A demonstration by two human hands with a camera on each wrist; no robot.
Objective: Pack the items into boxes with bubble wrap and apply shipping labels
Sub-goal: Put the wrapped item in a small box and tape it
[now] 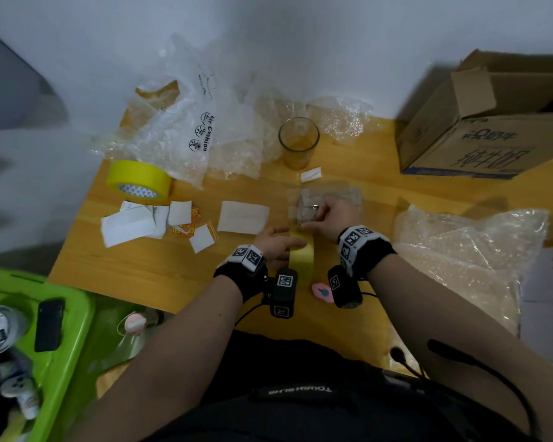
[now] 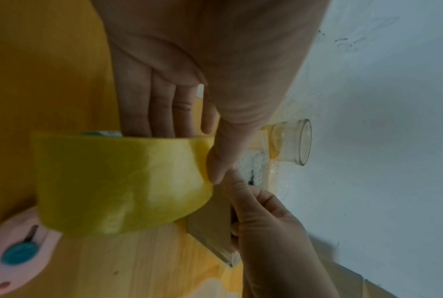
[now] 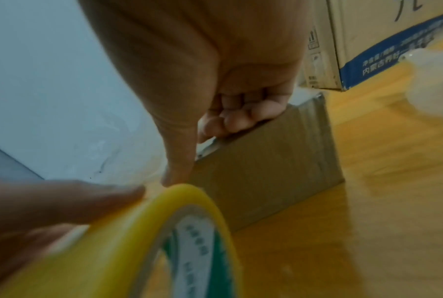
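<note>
The head camera looks steeply down over both forearms at the wooden table [image 1: 141,269], while each wrist camera sits close along its own palm, low above the tabletop, and all three views share the yellow tape roll [image 1: 301,255] between the hands.

A light honey-coloured wooden tabletop [image 1: 147,266] stands pushed against a plain pale blue-grey wall [image 1: 300,33] under dim, cool light.
</note>
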